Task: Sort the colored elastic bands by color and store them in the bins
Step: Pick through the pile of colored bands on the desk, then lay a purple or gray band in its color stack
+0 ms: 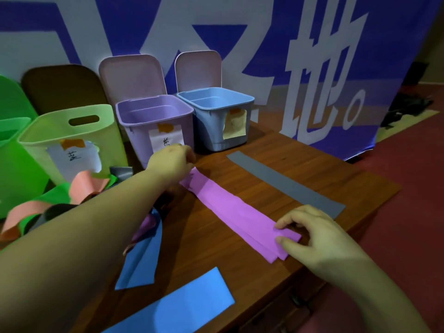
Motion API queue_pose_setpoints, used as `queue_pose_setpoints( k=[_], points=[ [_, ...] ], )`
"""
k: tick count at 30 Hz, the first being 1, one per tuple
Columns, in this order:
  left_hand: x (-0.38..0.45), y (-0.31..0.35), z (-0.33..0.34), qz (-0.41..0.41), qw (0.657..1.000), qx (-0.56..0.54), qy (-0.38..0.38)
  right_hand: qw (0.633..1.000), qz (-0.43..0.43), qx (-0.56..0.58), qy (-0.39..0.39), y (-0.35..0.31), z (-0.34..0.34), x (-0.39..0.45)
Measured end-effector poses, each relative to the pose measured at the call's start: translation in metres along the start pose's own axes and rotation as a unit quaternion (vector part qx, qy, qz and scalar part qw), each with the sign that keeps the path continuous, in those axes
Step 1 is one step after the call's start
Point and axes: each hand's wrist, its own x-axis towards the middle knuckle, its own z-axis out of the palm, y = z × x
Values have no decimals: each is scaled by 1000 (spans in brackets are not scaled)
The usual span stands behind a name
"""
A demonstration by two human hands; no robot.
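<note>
A purple elastic band (230, 210) lies stretched flat across the wooden table (252, 267), folded in layers. My left hand (170, 162) grips its far end, just in front of the purple bin (153, 116). My right hand (310, 234) pinches its near end between thumb and fingers. A grey band (286, 183) lies flat to the right. Two blue bands lie near me: one (182, 306) flat at the front, another (141, 260) crumpled under my left forearm. Orange and green bands (84, 186) are heaped at the left.
Behind the bands stand a blue bin (216, 102) with its lid up, a light green bin (69, 131) and a bright green bin (14, 150). Each has a paper label. A blue and white banner hangs behind. The table's right edge drops to a red floor.
</note>
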Motion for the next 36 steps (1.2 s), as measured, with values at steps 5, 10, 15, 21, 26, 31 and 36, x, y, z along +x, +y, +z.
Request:
queue_pose_setpoints(
  k=[5,10,15,21,26,31,36],
  points=[
    [-51,-2,-55,42,998,-35,44,1000,2,2,17,-4,-11,6],
    [-138,-50,-79,32,999,17,9,997,-57,-43,-12,-46,4,18],
    [-202,-104,-95,-57,998,-13,0,985,-134,-87,-73,-109,31,44],
    [-226,-140,-101,-128,976,-135,109,968,-233,-49,-83,-194,75,81],
    [-231,-147,-100,-129,969,-160,135,956,-275,-56,-87,-219,110,96],
    [-229,-155,-92,-152,973,-141,106,952,-295,-26,-83,-218,131,98],
    [-226,-145,-76,-190,974,-102,63,947,-309,-22,-86,-226,150,95]
  ],
)
